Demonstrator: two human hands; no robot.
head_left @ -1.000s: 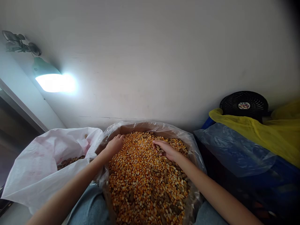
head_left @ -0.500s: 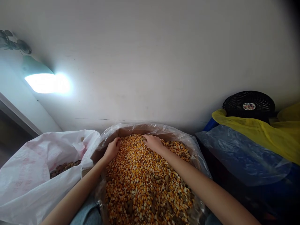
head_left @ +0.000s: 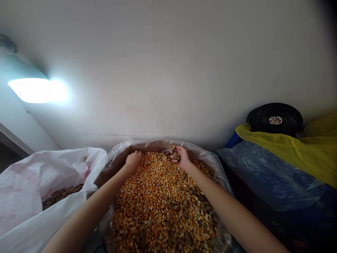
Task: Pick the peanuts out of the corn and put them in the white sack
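A cardboard box lined with clear plastic (head_left: 158, 144) holds a heap of yellow-orange dried corn kernels (head_left: 160, 203) mixed with scattered brown nuts. My right hand (head_left: 180, 157) is raised at the far side of the heap, palm up, with its fingers curled around several brown nuts (head_left: 174, 154). Near the far left corner of the box, my left hand (head_left: 133, 161) rests curled among the kernels. Its fingertips are hidden, so anything inside it does not show.
An open white woven sack (head_left: 26, 207) to the left of the box holds brown nuts (head_left: 61, 195). On the right, a black fan (head_left: 275, 119) sits behind yellow plastic sheeting (head_left: 286, 147) and bluish plastic (head_left: 271, 179). A white wall rises behind, with a lit lamp (head_left: 34, 90) upper left.
My right hand has lifted off the kernels and turned palm up with brown nuts in it. My left hand has moved slightly right. The view has swung slightly, shifting the lamp left.
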